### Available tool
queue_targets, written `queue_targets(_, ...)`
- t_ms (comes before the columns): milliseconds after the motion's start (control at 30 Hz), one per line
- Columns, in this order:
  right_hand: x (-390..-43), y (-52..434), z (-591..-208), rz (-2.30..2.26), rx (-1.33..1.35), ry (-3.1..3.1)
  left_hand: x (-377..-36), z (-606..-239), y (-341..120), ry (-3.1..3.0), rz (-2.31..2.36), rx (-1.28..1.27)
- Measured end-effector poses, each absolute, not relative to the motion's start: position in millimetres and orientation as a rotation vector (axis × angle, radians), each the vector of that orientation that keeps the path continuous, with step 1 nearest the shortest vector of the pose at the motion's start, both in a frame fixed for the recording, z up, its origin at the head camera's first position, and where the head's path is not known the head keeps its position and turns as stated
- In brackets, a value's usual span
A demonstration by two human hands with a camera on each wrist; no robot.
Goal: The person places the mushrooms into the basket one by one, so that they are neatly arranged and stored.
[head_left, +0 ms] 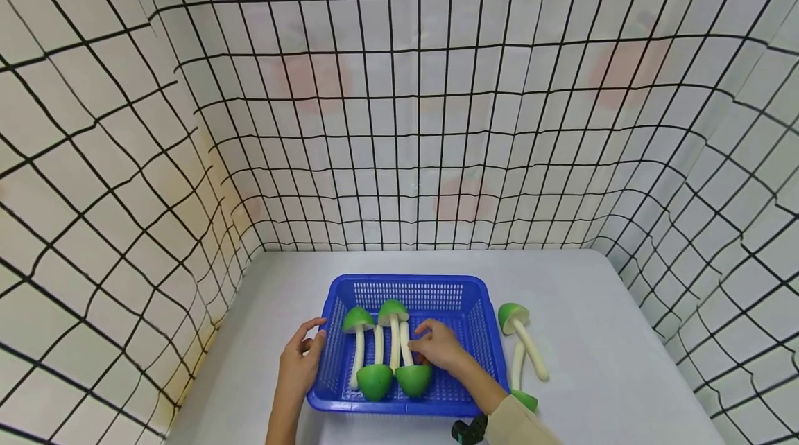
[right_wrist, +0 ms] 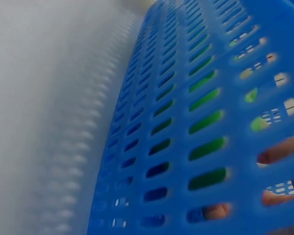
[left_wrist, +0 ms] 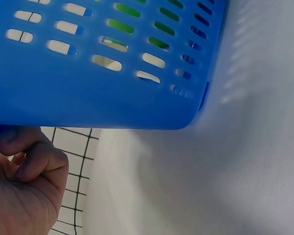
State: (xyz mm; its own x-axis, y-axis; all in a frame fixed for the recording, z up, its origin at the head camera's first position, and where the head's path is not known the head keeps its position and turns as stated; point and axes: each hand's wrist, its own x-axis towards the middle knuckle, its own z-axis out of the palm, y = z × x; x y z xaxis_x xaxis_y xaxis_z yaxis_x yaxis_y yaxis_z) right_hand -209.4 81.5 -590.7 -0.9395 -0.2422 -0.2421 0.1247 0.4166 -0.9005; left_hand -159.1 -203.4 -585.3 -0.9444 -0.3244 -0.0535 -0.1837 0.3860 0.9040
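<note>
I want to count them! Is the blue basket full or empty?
Partly full. The blue basket holds four green-capped toy mushrooms lying flat, with bare floor showing at its right. Two more mushrooms lie outside on the table.

Basket [head_left: 408,287] at table [head_left: 624,362] front centre; four toy mushrooms [head_left: 360,348] side by side inside; two more mushrooms [head_left: 523,338] on table right of basket.

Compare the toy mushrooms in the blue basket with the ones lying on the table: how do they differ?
The four green-capped white-stemmed toy mushrooms lie inside the blue perforated plastic basket, side by side, caps alternating far and near; the two matching mushrooms lie outside on the white table, stems angled. The right hand rests on those in the basket; the outside pair is untouched. Same colours and shape.
</note>
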Motion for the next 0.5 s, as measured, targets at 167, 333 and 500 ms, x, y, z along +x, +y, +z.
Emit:
queue_targets(167, -207, 90, -586, -1.569, -0.104, 2.339, -160, -586, -204, -2.487, -1.638, 0.473)
queue_targets(333, -208, 102, -584, -1.614, -0.111, 2.369, -161, -586, -203, -2.464, -1.700, 0.496)
queue_targets(500, -210, 114, -584, -1.660, -0.101, 2.408, -160, -586, -202, -2.430, -1.736, 0.522)
